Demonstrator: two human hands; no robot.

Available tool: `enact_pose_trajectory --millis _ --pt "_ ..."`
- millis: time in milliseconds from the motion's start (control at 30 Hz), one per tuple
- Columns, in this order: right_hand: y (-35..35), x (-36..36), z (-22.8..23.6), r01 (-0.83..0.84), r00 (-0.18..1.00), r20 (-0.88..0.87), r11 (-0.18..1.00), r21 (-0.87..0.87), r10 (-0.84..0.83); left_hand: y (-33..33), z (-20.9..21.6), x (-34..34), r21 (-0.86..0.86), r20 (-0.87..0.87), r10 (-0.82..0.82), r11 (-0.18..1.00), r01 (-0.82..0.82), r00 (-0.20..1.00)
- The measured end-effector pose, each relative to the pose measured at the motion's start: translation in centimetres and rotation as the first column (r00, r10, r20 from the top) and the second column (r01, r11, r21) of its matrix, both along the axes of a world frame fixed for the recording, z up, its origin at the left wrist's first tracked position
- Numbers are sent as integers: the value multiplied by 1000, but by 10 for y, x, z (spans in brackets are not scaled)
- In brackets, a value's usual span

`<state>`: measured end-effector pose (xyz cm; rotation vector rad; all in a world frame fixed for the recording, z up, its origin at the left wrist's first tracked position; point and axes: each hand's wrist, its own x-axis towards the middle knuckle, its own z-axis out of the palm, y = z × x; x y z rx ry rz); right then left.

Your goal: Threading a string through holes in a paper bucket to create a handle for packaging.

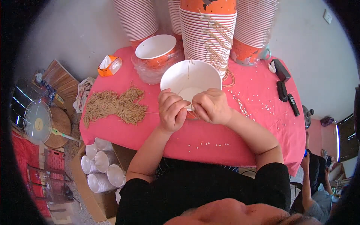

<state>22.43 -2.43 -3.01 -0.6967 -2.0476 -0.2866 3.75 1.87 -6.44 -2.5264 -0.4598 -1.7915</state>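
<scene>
A white paper bucket (190, 73) with an orange outside stands before me, its open mouth facing up and toward me. A tan string (188, 72) passes through its far rim and hangs down inside. At the near rim, my left hand (173, 109) is closed with fingertips pinched together. Close beside it, my right hand (212, 106) is curled shut, knuckles up. Both seem to hold the string's end at the near rim; the fingers hide most of it. To the left lies a bundle of cut tan strings (116, 106) on the pink tablecloth (161, 140).
Behind the bucket rises a tall stack of buckets (208, 41) with strings hanging from it. Other stacks (137, 18) and a bucket in plastic wrap (155, 48) stand nearby. Small white rings (243, 107) lie scattered rightward, near black objects (282, 91). A carton of white cups (99, 202) sits lower left.
</scene>
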Motion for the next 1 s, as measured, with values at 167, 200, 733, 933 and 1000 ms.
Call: enact_pose_trajectory --millis 167,200,733,933,1000 --pt "-2 0 1 -3 1000 3 1000 0 3 -1 1 -1 6 -3 4 1000 -4 1000" --pt "-2 0 1 -2 1000 4 1000 1 2 -2 1 -1 3 -5 5 1000 -5 1000" --pt "0 -1 -1 -6 1000 -27 1000 -8 5 -5 6 0 -33 6 -20 999 20 1000" --pt "-2 -1 2 -19 1000 -18 1000 -22 18 -15 13 1 -269 190 -75 955 125 979" --pt "-3 -1 4 -13 1000 -22 999 -42 12 -19 19 2 -371 295 -88 907 199 952"
